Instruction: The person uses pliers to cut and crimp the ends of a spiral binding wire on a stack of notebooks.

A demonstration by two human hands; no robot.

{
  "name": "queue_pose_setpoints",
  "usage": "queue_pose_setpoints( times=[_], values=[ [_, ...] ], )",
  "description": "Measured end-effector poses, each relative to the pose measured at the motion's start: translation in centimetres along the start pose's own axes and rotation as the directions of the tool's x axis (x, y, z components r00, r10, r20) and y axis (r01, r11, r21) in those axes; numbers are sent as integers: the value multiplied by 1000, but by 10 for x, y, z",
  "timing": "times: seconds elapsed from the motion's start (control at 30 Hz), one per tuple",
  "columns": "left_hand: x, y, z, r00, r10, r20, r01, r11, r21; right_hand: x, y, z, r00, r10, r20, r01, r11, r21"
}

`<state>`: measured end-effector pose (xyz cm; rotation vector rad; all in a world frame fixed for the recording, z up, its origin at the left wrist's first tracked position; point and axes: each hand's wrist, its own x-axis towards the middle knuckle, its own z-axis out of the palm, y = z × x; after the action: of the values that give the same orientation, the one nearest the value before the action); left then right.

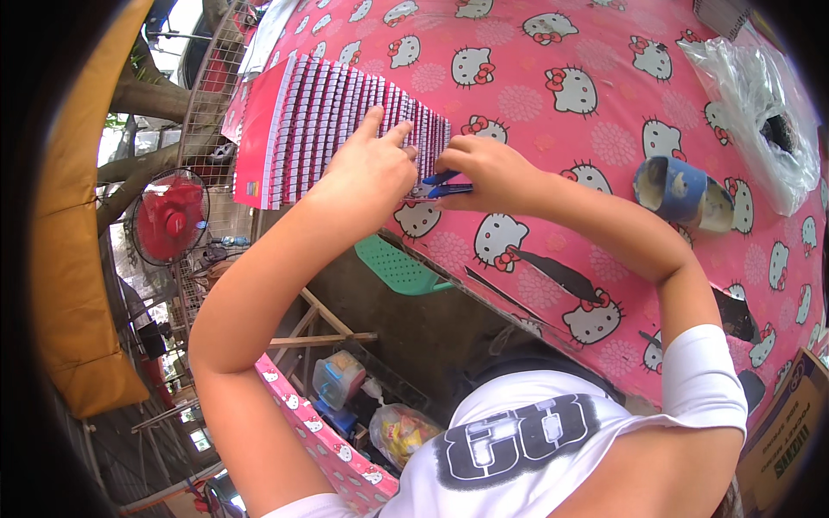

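A fanned, overlapping row of what look like spiral-bound pads (pixel 324 108) lies along the table's left edge, with pink-red covers and rows of silvery-white coils. My left hand (pixel 371 170) rests on top of them, its index and middle fingers stretched out and apart. Beside it, at the row's near right end, my right hand (pixel 488 173) is closed around a blue-handled tool (pixel 447 187) that looks like pliers. Its two handles show between my fingers; its jaws are hidden. The fingertips of both hands are close together but apart.
A pink cartoon-patterned cloth with torn dark patches covers the table (pixel 518 104). On the right lie a blue-and-tan cylinder (pixel 673 190) and a clear plastic bag (pixel 760 121). A cardboard box (pixel 786 440) stands lower right. Below are a green stool (pixel 393 263) and a red fan (pixel 173 220).
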<state>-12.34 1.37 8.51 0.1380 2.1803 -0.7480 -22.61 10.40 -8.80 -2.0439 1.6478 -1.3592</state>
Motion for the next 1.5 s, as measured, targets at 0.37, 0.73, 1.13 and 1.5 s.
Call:
queue_pose_setpoints(
  times=[0.37,0.73,1.13,1.5],
  values=[
    [1,0,0,1000,6,17,-6,1000,8,-1,0,-7,977,-183,-106,161,968,-193],
    [6,4,11,1000,-1,-17,2,998,69,13,3,-14,849,292,440,-460,819,343],
    [9,5,0,995,-20,101,14,998,61,-3,13,-3,998,-69,10,69,996,-60],
    [14,10,15,997,-12,74,7,998,66,23,8,-34,585,421,694,-797,459,393]
  ],
)
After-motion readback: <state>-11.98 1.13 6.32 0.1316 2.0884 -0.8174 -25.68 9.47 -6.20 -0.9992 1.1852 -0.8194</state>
